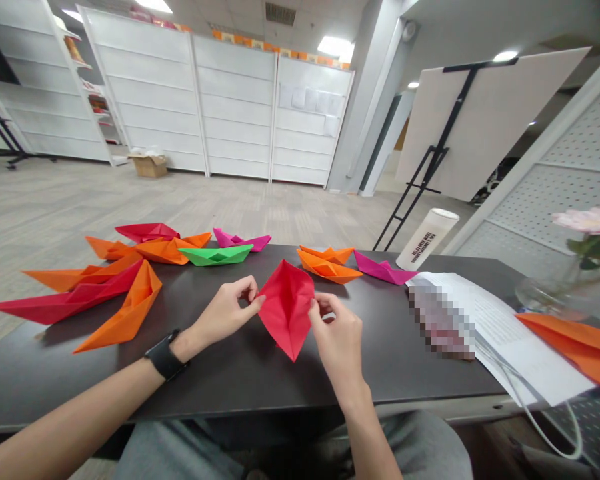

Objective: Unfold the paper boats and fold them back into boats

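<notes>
A folded red paper piece (287,307), diamond-shaped with a centre crease, hangs just above the dark table (240,373). My left hand (227,310), with a black watch on its wrist, pinches the paper's left corner. My right hand (336,333) pinches its right corner. Both hands have their fingers closed on the paper.
Several finished paper boats lie across the table: orange and red ones (105,293) at the left, a green one (217,255), pink ones (383,270) and orange ones (327,267) at the back. Printed sheets (500,327), a white cylinder (425,240), a cable and a glass vase (550,290) stand at the right.
</notes>
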Demonstrator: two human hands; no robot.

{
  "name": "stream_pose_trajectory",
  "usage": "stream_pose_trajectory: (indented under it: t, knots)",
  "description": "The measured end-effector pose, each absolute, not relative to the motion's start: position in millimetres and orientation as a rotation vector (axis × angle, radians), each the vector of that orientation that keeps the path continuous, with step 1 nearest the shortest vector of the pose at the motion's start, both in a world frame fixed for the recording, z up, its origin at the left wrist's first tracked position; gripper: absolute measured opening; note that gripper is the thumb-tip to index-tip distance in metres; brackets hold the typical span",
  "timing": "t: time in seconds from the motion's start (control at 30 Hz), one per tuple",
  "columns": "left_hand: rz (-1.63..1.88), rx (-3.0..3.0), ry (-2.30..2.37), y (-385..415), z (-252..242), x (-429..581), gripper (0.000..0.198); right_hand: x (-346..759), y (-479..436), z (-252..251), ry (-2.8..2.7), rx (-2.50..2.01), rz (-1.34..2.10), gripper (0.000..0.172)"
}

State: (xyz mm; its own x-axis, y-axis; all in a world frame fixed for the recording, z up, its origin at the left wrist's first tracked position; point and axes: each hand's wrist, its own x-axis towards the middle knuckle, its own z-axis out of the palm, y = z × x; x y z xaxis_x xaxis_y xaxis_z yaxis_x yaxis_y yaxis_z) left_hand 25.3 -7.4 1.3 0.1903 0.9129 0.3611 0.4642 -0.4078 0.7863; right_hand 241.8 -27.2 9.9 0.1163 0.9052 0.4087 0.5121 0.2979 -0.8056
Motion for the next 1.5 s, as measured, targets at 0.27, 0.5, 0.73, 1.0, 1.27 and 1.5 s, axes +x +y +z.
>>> stream_pose_trajectory:
  t: [0.27,0.5,0.73,1.0,1.27,1.5]
  knots:
    - [1.116,2.315,1.243,-16,5,33,0.02,226,-31,-2,-1.74,-1.438,0.514,0.05]
    - [1.237,2.453,1.117,-22,-1,29,0.023,228,-28,-4,-1.762,-1.372,0.463,0.023]
    - [1.176,2.358,1.279,-13,3,20,0.013,250,-15,2,-1.858,-1.173,0.539,0.038]
    - [0.818,2.67,1.203,-3,0,10,0.017,264,-15,-3,-2.175,-1.292,0.482,0.045]
    - [0.543,2.837,0.803,2,-9,0,0.049,265,-19,-9,-2.366,-1.032,0.448,0.066]
    - [0.304,2.893,0.801,-1,-6,-1,0.042,272,-25,-19,-2.495,-0.957,0.463,0.062]
